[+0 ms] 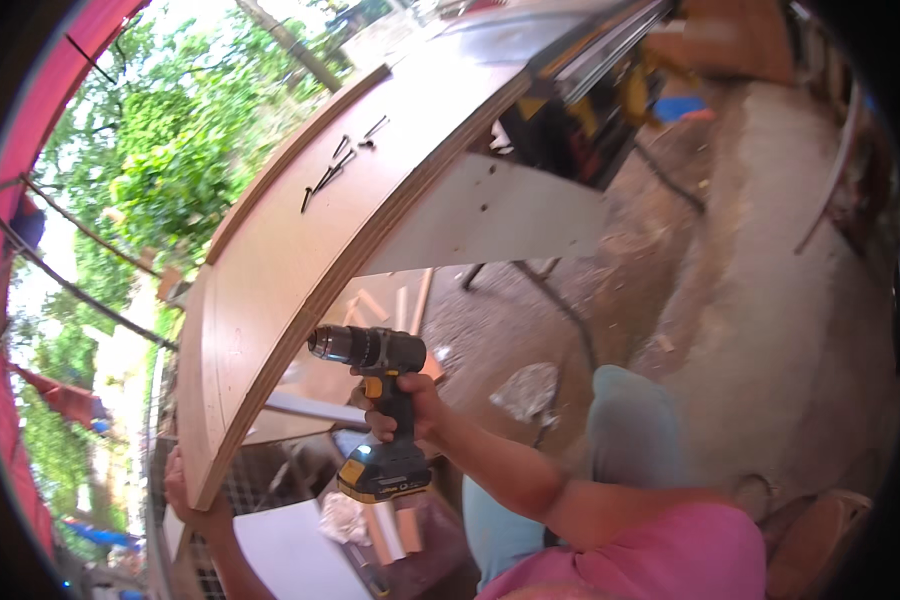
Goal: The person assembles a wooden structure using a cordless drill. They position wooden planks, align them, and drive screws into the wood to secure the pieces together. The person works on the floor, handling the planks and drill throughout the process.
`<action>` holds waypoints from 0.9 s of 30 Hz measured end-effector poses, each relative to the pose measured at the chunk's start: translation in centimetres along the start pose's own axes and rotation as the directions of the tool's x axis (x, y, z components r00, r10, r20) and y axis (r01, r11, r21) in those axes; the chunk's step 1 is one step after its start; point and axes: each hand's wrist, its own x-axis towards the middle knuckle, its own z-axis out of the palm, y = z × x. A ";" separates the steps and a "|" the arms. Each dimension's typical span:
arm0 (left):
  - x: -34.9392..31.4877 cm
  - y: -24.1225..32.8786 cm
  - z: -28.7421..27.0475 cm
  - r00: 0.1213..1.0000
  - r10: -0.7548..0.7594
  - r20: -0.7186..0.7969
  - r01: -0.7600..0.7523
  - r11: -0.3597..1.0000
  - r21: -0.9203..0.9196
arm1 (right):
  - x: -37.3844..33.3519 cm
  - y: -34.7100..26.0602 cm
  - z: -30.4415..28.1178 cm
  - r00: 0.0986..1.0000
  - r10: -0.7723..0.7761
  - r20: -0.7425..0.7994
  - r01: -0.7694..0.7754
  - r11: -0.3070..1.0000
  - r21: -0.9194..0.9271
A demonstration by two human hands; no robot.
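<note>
My right hand is wrapped around the grip of a black and yellow cordless drill, whose chuck points left at the edge of a long wooden board. A small gap seems to lie between chuck and board, and I cannot make out a bit. At the board's lower end my left hand grips it from the outer side, its fingers partly hidden behind the wood. Several dark screws lie loose on the board's pale upper face. Under the board a white panel with small dark holes sticks out to the right.
A white sheet, wood offcuts and a crumpled plastic bag lie below the drill. Another plastic bag is on the dirt floor. A black and yellow machine stands by the board's far end. Dark cables cross the ground.
</note>
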 end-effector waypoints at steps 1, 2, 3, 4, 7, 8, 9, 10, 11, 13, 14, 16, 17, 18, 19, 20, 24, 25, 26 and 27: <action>-0.9 -0.1 -0.5 0.995 -0.072 0.069 0.073 0.997 -0.020 | -1.1 -0.3 -0.6 0.999 -0.001 -0.042 -0.001 0.999 -0.047; -0.4 0.5 -0.6 0.985 -0.128 0.113 0.135 0.989 -0.058 | -1.9 -1.4 -1.0 0.994 -0.021 -0.104 0.004 0.986 -0.167; -1.2 0.4 -0.7 0.999 -0.050 0.018 0.052 0.987 -0.150 | -2.8 -1.5 -2.1 0.985 -0.052 -0.166 0.008 0.967 -0.254; -1.0 0.9 -0.3 0.997 -0.074 0.010 0.074 0.990 -0.116 | -3.4 -2.2 -0.8 0.962 -0.099 -0.256 0.015 0.950 -0.311; -0.7 1.8 0.3 0.991 -0.135 0.020 0.136 0.990 -0.045 | -4.7 -4.3 0.1 0.887 -0.244 -0.392 -0.066 0.773 -0.631; -0.8 1.6 0.0 0.988 -0.152 0.036 0.153 0.987 -0.040 | -4.6 -4.1 0.9 0.845 -0.358 -0.396 -0.081 0.648 -0.758; -1.2 1.1 0.1 0.985 -0.165 0.044 0.167 0.985 -0.038 | -4.5 -3.5 1.5 0.838 -0.358 -0.411 -0.087 0.657 -0.749; -1.2 0.6 0.3 0.986 -0.161 -0.030 0.160 0.985 -0.059 | -4.0 -3.2 2.0 0.836 -0.354 -0.419 -0.093 0.661 -0.745; -1.5 0.4 0.2 0.975 -0.219 0.022 0.220 0.974 -0.058 | -3.6 -3.0 2.5 0.833 -0.351 -0.427 -0.099 0.665 -0.740; -1.0 2.5 -1.7 0.933 -0.338 0.121 0.347 0.936 -0.054 | -4.5 -3.2 1.8 0.835 -0.360 -0.416 -0.092 0.654 -0.751; -1.1 1.5 -1.5 0.968 -0.229 0.105 0.236 0.970 -0.059 | -4.9 -3.2 1.2 0.828 -0.366 -0.425 -0.078 0.674 -0.735; -1.4 -0.7 -0.9 0.998 -0.003 0.065 0.006 0.999 -0.048 | -5.2 -2.8 1.4 0.834 -0.360 -0.417 -0.044 0.711 -0.701; -1.3 -1.0 -0.7 0.997 0.009 0.071 -0.004 0.997 -0.083 | -5.2 -2.4 1.7 0.799 -0.392 -0.456 -0.032 0.729 -0.683; -1.1 -1.0 -0.9 0.996 0.021 0.082 -0.011 0.994 -0.112 | -5.1 -2.0 1.4 0.761 -0.417 -0.497 -0.019 0.752 -0.659; -0.8 -0.8 -1.0 0.995 0.032 0.093 -0.019 0.990 -0.141 | -5.0 -1.8 1.2 0.721 -0.438 -0.537 -0.003 0.773 -0.634; -0.6 -0.2 -0.9 0.996 0.048 0.076 -0.034 0.984 -0.173 | -5.2 -2.4 1.5 0.724 -0.441 -0.530 -0.022 0.753 -0.657; -1.2 -0.3 -0.8 0.999 0.014 0.038 -0.007 0.985 -0.173 | -4.6 -1.5 3.2 0.743 -0.521 -0.420 -0.136 0.497 -0.857; -1.8 -0.5 -0.4 0.999 -0.017 0.031 0.022 0.988 -0.152 | -4.6 -1.4 3.5 0.769 -0.508 -0.388 -0.122 0.479 -0.870; -2.2 -0.9 0.1 1.000 0.001 -0.007 -0.002 0.993 -0.121 | -4.4 -1.2 3.7 0.794 -0.494 -0.355 -0.108 0.461 -0.881; -2.6 -1.5 0.7 0.999 0.025 -0.033 -0.028 0.995 -0.091 | -4.3 -0.9 3.5 0.800 -0.478 -0.363 -0.103 0.486 -0.868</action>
